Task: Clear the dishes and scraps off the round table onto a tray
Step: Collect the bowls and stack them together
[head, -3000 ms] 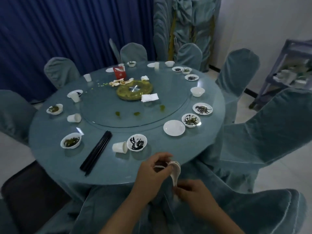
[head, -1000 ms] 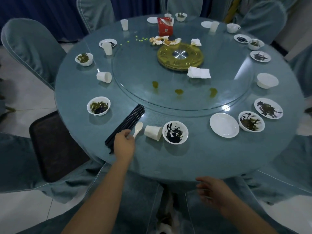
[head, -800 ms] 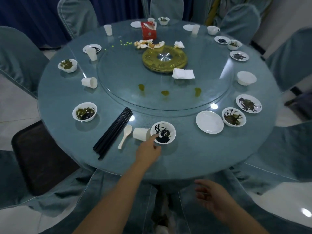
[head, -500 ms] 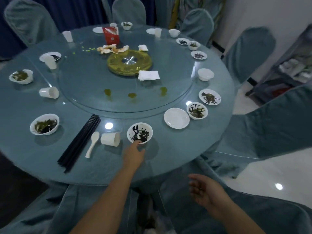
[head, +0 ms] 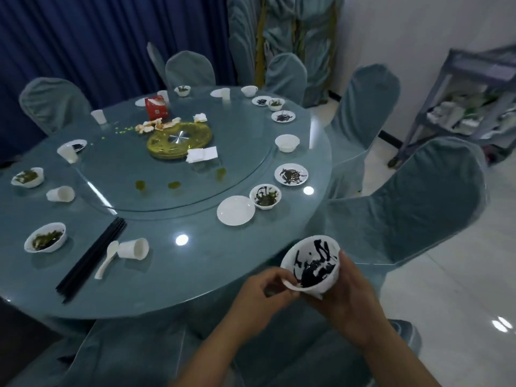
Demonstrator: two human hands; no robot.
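Head view: both hands are off the near right edge of the round table [head: 195,275], gripping one white bowl [head: 312,265] smeared w/ dark sauce. The bowl is tilted, mouth facing up-left twd the camera, and hangs just past the table rim, above the cloth-covered chair [head: 293,358] in front.

Left hand [head: 262,296]: fingers curled, thumb & fingertips pinching the bowl's near-left rim. Right hand [head: 346,303]: fingers wrapped round the bowl's underside and right wall, cupping it; palm side hidden behind the bowl, so exact finger spread can't be told.

On the table, near left: black chopsticks [head: 92,258] in a bundle, a white spoon [head: 107,258] just beside them, and a tipped-over paper cup [head: 134,249] touching or nearly touching the spoon's bowl end. Further left, a bowl w/ greens [head: 45,241]. Right of centre: an empty white plate [head: 236,210] just beside a small sauce-and-greens bowl [head: 265,196], then a sauce-stained plate [head: 291,174] farther right. Glass turntable [head: 156,174] in the middle carries a gold disc [head: 178,141], a folded napkin [head: 201,155] and a red box [head: 156,107] at the far side.
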